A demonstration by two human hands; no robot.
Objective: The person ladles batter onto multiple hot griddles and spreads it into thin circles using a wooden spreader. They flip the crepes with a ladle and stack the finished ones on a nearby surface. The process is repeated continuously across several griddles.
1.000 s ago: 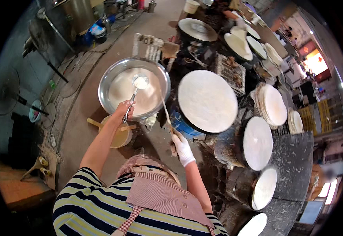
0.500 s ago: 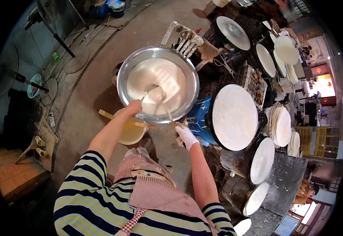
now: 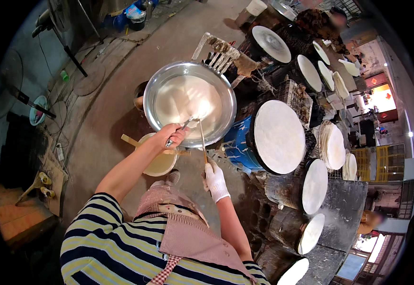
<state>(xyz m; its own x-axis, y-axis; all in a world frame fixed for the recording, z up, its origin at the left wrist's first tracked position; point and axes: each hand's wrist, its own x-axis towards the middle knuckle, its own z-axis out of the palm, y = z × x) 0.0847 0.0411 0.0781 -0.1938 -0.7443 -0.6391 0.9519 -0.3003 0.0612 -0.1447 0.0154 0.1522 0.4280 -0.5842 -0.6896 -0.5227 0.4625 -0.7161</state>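
My bare left hand [image 3: 172, 136] is closed round the metal handle of a ladle [image 3: 187, 124] at the near rim of a wide steel basin [image 3: 152, 114]. The ladle's bowl is hard to make out against the glare on the white batter [image 3: 178, 97]. My right hand [image 3: 215, 181], in a white glove, grips a thin long tool with a wooden handle [image 3: 205, 156]. That tool reaches up over the basin's near rim, its tip close to the ladle. Beneath my left forearm stands a bucket of yellowish liquid [image 3: 161, 165], with a wooden stick [image 3: 130, 140] laid across it.
On my right, a round griddle coated white [image 3: 279, 137] sits by a blue drum [image 3: 240, 142]. More griddles [image 3: 314, 186] line up beyond, with stacked flat sheets [image 3: 332, 145]. A stained chair [image 3: 223, 53] touches the basin's far side. Co-workers [image 3: 369, 222] are at right.
My left hand has turned over and drawn the ladle up toward the near rim. My right hand has come slightly left and nearer me, its tool now more upright. The view has shifted a little.
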